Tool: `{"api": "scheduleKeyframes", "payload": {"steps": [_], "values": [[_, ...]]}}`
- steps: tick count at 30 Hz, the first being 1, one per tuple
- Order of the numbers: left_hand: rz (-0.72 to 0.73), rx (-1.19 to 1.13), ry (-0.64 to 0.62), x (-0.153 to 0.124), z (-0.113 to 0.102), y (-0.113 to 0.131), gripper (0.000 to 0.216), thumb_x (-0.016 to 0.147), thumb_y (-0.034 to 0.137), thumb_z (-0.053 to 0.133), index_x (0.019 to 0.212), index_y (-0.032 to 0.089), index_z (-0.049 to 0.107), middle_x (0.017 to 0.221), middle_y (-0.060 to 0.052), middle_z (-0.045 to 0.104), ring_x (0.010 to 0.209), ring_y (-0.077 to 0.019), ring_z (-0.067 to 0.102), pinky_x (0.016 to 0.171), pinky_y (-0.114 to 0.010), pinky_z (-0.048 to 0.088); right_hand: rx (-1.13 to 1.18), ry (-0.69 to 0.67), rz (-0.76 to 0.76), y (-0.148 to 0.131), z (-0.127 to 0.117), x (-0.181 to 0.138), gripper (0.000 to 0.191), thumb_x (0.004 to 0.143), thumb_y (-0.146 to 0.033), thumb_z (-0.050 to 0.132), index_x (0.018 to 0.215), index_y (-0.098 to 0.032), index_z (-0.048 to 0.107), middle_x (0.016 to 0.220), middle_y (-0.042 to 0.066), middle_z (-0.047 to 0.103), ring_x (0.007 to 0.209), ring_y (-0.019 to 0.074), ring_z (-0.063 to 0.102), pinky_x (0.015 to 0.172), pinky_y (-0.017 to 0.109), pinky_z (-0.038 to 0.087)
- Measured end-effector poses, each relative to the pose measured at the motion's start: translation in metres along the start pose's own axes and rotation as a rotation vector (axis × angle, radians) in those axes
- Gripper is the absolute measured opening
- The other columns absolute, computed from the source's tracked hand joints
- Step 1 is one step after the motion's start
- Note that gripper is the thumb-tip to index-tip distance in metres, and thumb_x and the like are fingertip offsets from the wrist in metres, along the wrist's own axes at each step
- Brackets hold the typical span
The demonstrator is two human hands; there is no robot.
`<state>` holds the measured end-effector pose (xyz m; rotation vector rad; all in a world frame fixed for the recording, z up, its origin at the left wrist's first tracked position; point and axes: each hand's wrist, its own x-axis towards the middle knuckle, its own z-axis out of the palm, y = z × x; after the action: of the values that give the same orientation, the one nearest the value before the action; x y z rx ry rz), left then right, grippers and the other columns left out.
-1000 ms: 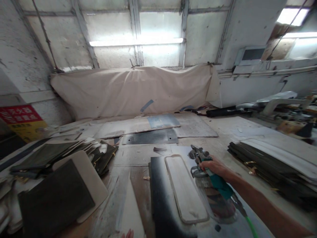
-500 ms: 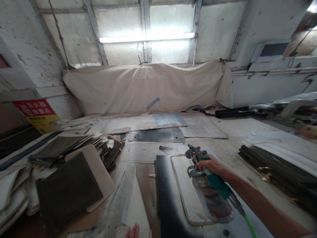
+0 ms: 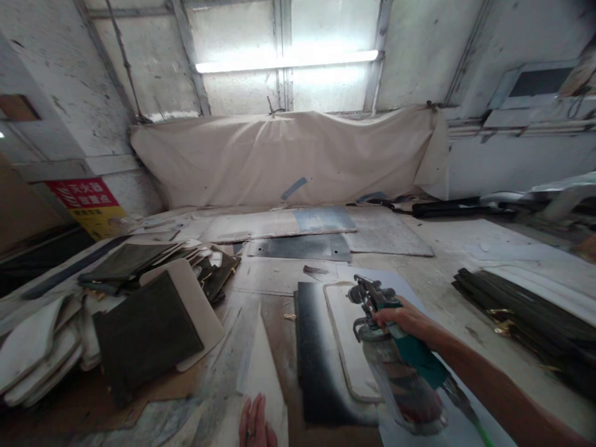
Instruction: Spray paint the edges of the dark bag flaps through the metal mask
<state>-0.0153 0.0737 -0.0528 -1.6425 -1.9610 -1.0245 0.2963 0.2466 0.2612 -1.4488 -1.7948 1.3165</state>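
My right hand (image 3: 412, 323) is closed around the handle of a spray gun (image 3: 401, 382), which has a clear cup below and a green hose. The gun is over the right side of a pale rounded board (image 3: 347, 341). That board lies on a dark panel (image 3: 319, 379) dusted white near it; the gun and cup hide part of the board. A white sheet (image 3: 470, 397) shows under the gun. At the bottom edge, my left hand (image 3: 257, 425) has its fingers stretched out over a pale strip (image 3: 265, 366), holding nothing; whether it touches is unclear.
To the left, a dark flat piece (image 3: 149, 335) overlaps a beige board, beside stacked pale pieces (image 3: 40, 354). Dark pieces with gold-coloured hardware (image 3: 526, 310) are piled at the right. Behind the bench hangs a beige cloth (image 3: 288, 155); flat boards (image 3: 391, 233) lie before it.
My left hand has come further into view from the bottom edge. The spray gun, still in my right hand, sits slightly lower and further right in view. The camera view has shifted slightly.
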Motion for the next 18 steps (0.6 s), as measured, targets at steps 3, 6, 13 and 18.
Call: {"api": "scheduleKeyframes", "payload": {"steps": [3, 6, 13, 18], "values": [[0.065, 0.004, -0.005, 0.003, -0.007, 0.002, 0.042, 0.077, 0.016, 0.039, 0.117, 0.015, 0.051, 0.108, -0.008, 0.064, 0.113, -0.0216, 0.047, 0.087, -0.036, 0.046, 0.011, -0.027, -0.004, 0.002, 0.001, -0.015, 0.011, 0.058, -0.027, 0.051, 0.052, -0.017, 0.051, 0.050, -0.003, 0.048, 0.052, 0.0119, 0.044, 0.052, 0.025, 0.033], [-0.002, -0.015, -0.003, 0.006, -0.013, 0.011, 0.043, 0.079, 0.015, 0.037, 0.120, 0.013, 0.046, 0.112, -0.009, 0.061, 0.117, -0.0225, 0.043, 0.090, -0.039, 0.045, -0.002, -0.048, -0.002, 0.007, 0.002, -0.031, 0.010, 0.057, -0.026, 0.050, 0.053, -0.017, 0.051, 0.052, -0.003, 0.049, 0.053, 0.0126, 0.045, 0.053, 0.025, 0.034], [-0.152, -0.093, -0.091, 0.011, -0.028, 0.031, 0.041, 0.081, 0.016, 0.035, 0.119, 0.013, 0.047, 0.118, -0.010, 0.055, 0.120, -0.0221, 0.039, 0.097, -0.042, 0.042, -0.021, -0.126, 0.042, 0.017, 0.004, -0.077, 0.009, 0.058, -0.027, 0.051, 0.060, -0.018, 0.052, 0.057, -0.003, 0.048, 0.058, 0.0129, 0.045, 0.056, 0.025, 0.036], [-0.195, -0.124, -0.103, 0.014, -0.036, 0.040, 0.041, 0.081, 0.016, 0.033, 0.120, 0.012, 0.046, 0.118, -0.011, 0.054, 0.122, -0.0220, 0.036, 0.099, -0.043, 0.040, -0.016, -0.168, 0.034, 0.032, 0.009, -0.113, 0.006, 0.057, -0.023, 0.050, 0.060, -0.018, 0.051, 0.056, -0.003, 0.045, 0.057, 0.0119, 0.042, 0.055, 0.025, 0.034]]}}
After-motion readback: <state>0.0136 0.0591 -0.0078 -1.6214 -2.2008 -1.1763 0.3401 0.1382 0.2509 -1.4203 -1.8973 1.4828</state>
